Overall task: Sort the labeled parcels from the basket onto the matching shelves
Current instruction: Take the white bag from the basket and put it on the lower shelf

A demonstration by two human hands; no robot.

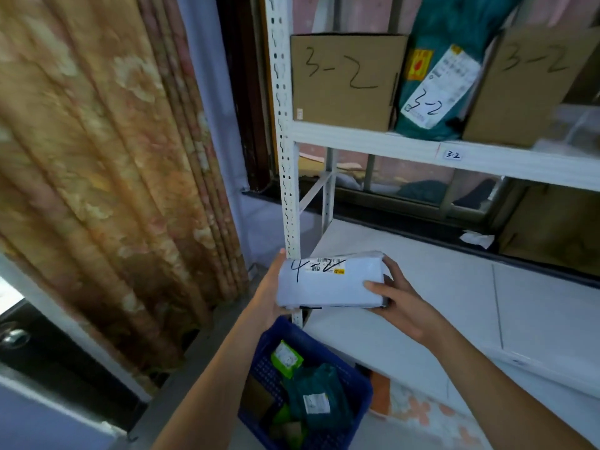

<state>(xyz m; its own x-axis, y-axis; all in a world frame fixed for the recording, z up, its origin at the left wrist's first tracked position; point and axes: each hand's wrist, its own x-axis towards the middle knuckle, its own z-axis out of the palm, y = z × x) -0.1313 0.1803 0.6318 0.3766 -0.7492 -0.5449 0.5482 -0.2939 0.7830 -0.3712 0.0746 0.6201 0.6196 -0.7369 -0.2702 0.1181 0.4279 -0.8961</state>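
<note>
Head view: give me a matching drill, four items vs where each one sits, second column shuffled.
Items:
1. white parcel
2. teal bag
3. green packet
4. brown box

Places:
A. in the blue basket
B. far left on the shelf tagged 3-2
C. held between the left hand and the right hand
D. between two boxes on that shelf

Pairs: 1-C, 2-D, 3-A, 4-B

Parcel [328, 282] held between left hand [271, 287] and right hand [394, 295], above basket [354, 378], before lower shelf [454, 287]. Upper shelf [406, 147]: box [344, 82] left, bag [438, 86] middle, second box [526, 89] right. Curtain [107, 157] left of rack.
</note>
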